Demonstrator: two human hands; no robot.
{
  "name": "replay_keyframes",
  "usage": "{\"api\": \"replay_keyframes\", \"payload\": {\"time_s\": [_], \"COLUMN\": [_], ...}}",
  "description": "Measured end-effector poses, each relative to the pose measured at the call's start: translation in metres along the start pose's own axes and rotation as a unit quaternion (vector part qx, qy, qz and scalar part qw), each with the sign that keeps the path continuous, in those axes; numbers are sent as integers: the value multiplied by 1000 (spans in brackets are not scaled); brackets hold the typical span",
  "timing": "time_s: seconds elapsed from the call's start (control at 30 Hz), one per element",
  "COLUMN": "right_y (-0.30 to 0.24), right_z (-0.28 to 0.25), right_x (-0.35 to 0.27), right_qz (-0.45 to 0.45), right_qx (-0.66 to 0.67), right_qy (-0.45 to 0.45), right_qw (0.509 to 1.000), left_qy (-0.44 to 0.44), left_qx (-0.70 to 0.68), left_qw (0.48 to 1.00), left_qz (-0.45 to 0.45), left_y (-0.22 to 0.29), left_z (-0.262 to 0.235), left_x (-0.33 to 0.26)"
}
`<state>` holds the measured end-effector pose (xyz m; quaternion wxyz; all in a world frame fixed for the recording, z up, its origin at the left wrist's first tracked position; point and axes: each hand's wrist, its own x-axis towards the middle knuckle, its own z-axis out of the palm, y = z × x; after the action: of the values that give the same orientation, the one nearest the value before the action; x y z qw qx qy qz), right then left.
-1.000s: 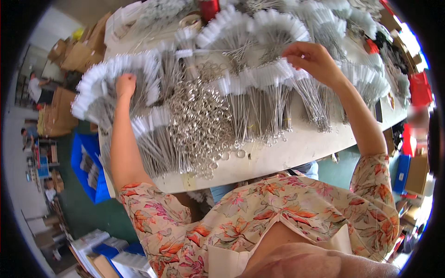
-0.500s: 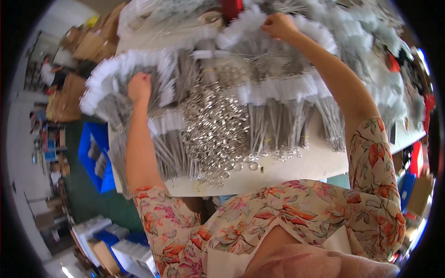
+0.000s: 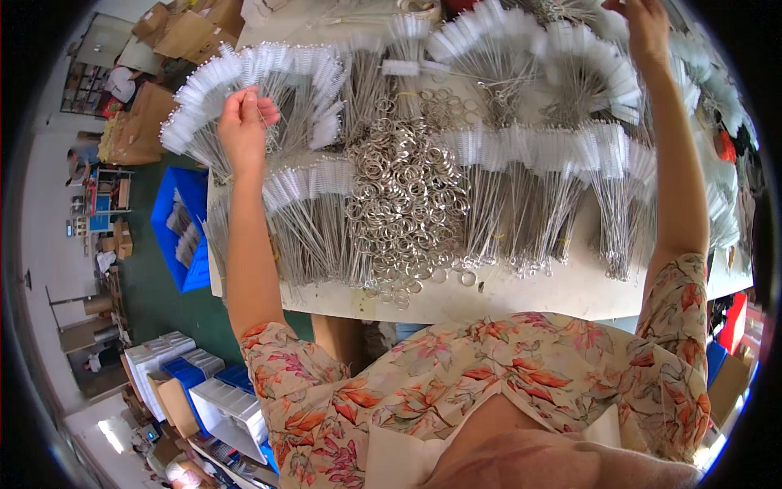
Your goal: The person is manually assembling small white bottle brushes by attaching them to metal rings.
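Note:
My left hand [image 3: 244,126] is over a fanned bundle of white-bristled wire brushes [image 3: 281,61] at the left of the table. Its fingers are curled in, with thumb and forefinger close together; what they hold, if anything, I cannot make out. Far right, at the picture's upper edge, my right hand [image 3: 645,28] is beside more brushes [image 3: 611,90]. Its fingers are bent and partly cut off, so anything in them is hidden. Between my arms lies a heap of shiny metal split rings [image 3: 407,187]. Brush bundles [image 3: 314,228] with long wire stems flank it.
The white tabletop [image 3: 440,306] shows along its front edge. A blue crate [image 3: 181,232] with brushes inside stands on the green floor at left. Cardboard boxes [image 3: 195,41] are stacked behind it. White and blue bins [image 3: 236,411] stand at the lower left.
My right hand has moved right and farther away, up to the picture's edge. My left hand stays over the left bundle, its fingers now turned more to the right. The whole view has shifted slightly.

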<state>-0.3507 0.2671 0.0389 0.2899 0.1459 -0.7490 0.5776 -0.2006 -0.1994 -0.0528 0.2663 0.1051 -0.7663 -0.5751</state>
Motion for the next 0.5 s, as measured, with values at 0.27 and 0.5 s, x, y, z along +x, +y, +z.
{"api": "replay_keyframes", "payload": {"time_s": [0.27,0.5], "right_y": [55,112], "right_z": [-119,-154], "right_x": [-7,-39], "right_qz": [-96,107], "right_qx": [-177,-284], "right_qy": [-130,-110], "right_qw": [971,947], "left_qy": [-169,-243], "left_qx": [161,554], "left_qw": [972,788], "left_qz": [17,113], "left_y": [-20,-57], "left_z": [87,105], "left_x": [3,30]}}
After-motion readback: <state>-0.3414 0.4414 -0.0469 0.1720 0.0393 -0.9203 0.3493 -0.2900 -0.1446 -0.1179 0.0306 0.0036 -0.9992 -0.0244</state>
